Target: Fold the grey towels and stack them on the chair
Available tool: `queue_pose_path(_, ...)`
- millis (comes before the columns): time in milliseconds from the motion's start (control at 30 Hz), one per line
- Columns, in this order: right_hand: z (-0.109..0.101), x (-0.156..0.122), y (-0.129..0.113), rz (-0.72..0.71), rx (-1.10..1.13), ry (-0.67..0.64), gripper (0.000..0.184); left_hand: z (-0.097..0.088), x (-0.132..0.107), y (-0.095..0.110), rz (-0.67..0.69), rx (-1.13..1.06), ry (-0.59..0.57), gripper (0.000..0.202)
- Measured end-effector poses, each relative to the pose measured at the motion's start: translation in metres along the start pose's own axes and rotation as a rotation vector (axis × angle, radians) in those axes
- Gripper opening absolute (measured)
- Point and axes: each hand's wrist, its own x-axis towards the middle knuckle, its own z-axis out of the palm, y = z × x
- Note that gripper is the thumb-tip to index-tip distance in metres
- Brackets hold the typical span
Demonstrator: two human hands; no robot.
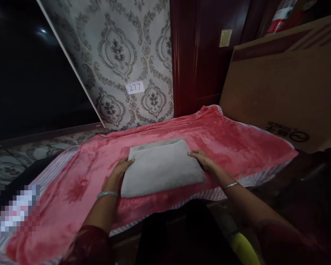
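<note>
A folded light-grey towel [160,169] lies flat over a pink blanket [79,165], its front edge towards me. Along its far edge a strip of a lower layer shows, with a small dark motif. My left hand [122,166] holds the towel's left edge, thumb on top and fingers hidden beneath or beside it. On the opposite side, my right hand [200,159] grips the right edge near the far corner, also with its thumb on top. Both wrists wear a bracelet.
A large dark screen [35,73] stands at the left. Behind the blanket are patterned wallpaper [118,55] with a paper label [135,87] and a dark red door [198,55]. A big cardboard box [281,81] leans at the right, with a bottle [281,16] behind its top.
</note>
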Motion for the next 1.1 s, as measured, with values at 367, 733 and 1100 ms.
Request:
queue_pose_path(367, -0.004, 0.002, 0.017, -0.127, -0.005, 0.042, 0.045, -0.015, -0.017, -0.027, -0.108, 0.095, -0.093, 0.063)
queue_pose_path(733, 0.000, 0.009, 0.003, 0.073, 0.026, -0.008, 0.024, -0.017, -0.013, -0.031, -0.164, 0.061, -0.016, 0.076)
queue_pose_path(1100, 0.009, 0.014, -0.030, -0.191, 0.024, -0.097, 0.031, -0.020, -0.002, -0.018, 0.202, 0.191, -0.103, 0.085)
